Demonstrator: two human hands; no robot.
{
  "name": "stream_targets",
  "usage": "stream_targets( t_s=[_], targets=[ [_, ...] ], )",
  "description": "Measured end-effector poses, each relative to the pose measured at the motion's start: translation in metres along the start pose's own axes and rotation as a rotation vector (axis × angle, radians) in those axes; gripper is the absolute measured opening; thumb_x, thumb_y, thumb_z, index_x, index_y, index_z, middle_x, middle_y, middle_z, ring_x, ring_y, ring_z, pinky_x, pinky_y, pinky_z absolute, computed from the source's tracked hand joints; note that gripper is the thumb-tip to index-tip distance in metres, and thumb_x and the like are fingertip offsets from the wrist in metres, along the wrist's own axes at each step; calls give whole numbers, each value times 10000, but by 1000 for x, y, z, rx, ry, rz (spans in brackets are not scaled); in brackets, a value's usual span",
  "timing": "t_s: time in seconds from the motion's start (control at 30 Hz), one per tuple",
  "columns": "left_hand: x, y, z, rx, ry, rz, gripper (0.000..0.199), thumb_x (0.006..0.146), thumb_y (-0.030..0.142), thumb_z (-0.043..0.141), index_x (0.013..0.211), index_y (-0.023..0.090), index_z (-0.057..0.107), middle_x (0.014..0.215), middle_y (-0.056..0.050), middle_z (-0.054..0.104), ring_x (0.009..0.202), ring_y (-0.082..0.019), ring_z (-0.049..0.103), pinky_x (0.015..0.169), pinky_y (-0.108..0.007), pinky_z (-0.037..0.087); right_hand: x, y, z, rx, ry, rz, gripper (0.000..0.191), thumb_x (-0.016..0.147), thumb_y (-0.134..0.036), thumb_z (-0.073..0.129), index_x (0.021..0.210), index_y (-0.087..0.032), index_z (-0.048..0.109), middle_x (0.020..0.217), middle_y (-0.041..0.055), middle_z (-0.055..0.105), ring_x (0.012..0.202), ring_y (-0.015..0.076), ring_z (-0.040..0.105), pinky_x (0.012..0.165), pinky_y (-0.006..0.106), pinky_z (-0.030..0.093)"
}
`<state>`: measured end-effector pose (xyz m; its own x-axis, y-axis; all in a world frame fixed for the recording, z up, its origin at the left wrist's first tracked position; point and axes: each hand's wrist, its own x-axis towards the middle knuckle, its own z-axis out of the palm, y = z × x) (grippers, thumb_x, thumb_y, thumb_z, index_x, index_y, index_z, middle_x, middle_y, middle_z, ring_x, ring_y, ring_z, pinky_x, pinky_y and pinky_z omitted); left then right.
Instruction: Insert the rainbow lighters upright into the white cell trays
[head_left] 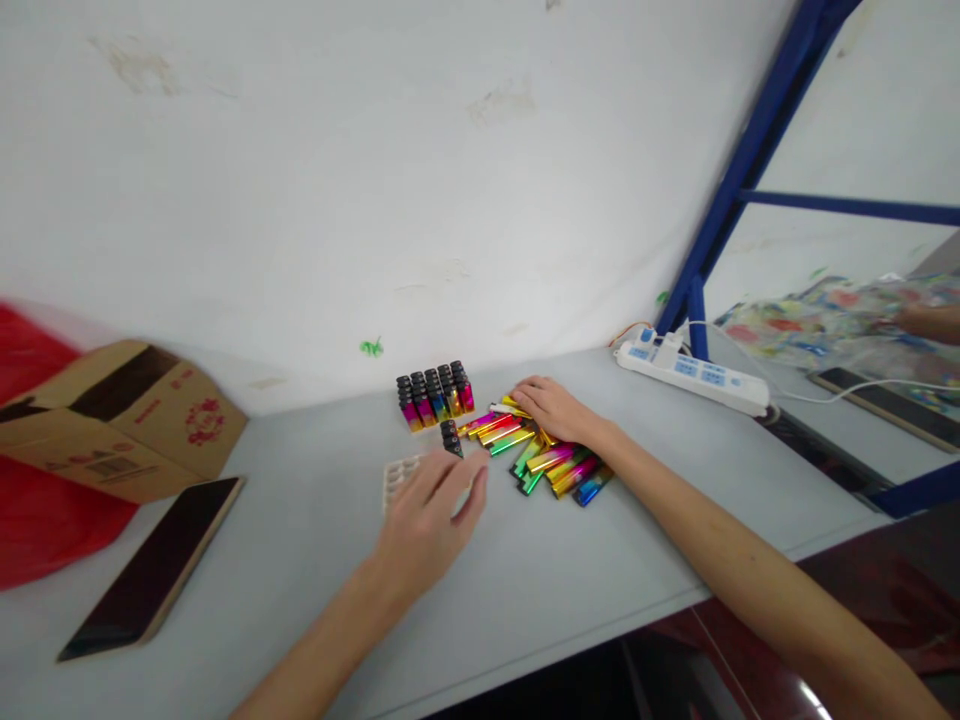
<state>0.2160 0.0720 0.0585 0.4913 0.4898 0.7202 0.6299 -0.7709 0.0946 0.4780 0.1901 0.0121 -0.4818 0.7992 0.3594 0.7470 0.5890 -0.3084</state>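
Loose lighters (553, 458) with shiny, many-coloured bodies lie in a pile on the grey table. My right hand (553, 408) rests on the far side of this pile, its fingers curled down over a lighter; the palm hides the grip. In front of me my left hand (427, 515) hovers over a white tray (394, 480) with round holes. Its thumb and forefinger curve towards each other with a gap between, and nothing shows in them. A short row of black-topped lighters (450, 438) stands upright just past it. Further back, a block of upright lighters (435, 395) stands near the wall.
An open cardboard box (142, 430) and a red bag (67, 520) are at the left. A phone (154, 570) lies before the box. At the right are a power strip (694, 375), a blue metal frame (720, 220) and another person's hand (930, 322).
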Motion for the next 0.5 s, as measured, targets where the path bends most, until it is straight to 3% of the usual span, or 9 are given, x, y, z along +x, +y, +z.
stream_targets(
  t_s=[0.07, 0.13, 0.2, 0.3, 0.4, 0.5],
  targets=[
    [7, 16, 15, -45, -112, 82, 173, 1019, 155, 541, 1105, 194, 686, 958, -68, 698, 908, -195, 677, 883, -313, 547, 0, 0, 0, -2, 15, 19, 532, 1130, -402, 238, 1178, -167, 713, 1210, 149, 710, 1163, 258, 622, 1067, 449, 476],
    [15, 26, 32, -18, -236, 157, 212, 1033, 173, 518, 1183, 163, 668, 1102, -111, 710, 1068, -247, 672, 967, -383, 549, 1, 2, 1, -6, 25, 35, 558, 1132, -411, 222, 1179, -165, 720, 1215, 145, 715, 1157, 249, 631, 1067, 435, 474],
    [22, 30, 49, 32, -338, 190, 273, 1024, 174, 534, 1277, 130, 627, 1199, -144, 698, 1182, -296, 637, 1019, -451, 536, 1, 4, 2, -11, 28, 41, 576, 1133, -419, 208, 1182, -170, 725, 1216, 134, 720, 1153, 235, 637, 1066, 413, 473],
    [26, 26, 67, 61, -459, 195, 288, 1006, 142, 547, 1285, 124, 614, 1196, -143, 700, 1169, -306, 634, 1005, -478, 545, 1, 6, 2, -17, 22, 35, 590, 1135, -424, 194, 1192, -176, 727, 1219, 126, 720, 1158, 221, 637, 1057, 386, 474],
    [24, 21, 72, 36, -487, 166, 263, 1002, 103, 527, 1233, 156, 639, 1153, -117, 708, 1117, -283, 651, 995, -467, 556, 1, 6, 1, -21, 16, 24, 592, 1135, -415, 194, 1203, -157, 722, 1230, 142, 712, 1166, 232, 628, 1058, 401, 471],
    [19, 21, 67, -54, -399, 83, 285, 1009, 93, 506, 1245, 166, 647, 1176, -122, 695, 1140, -277, 657, 1002, -464, 565, 1, 6, 0, -20, 8, 17, 583, 1135, -407, 203, 1210, -142, 717, 1225, 154, 709, 1164, 242, 624, 1062, 417, 470]
  ],
)
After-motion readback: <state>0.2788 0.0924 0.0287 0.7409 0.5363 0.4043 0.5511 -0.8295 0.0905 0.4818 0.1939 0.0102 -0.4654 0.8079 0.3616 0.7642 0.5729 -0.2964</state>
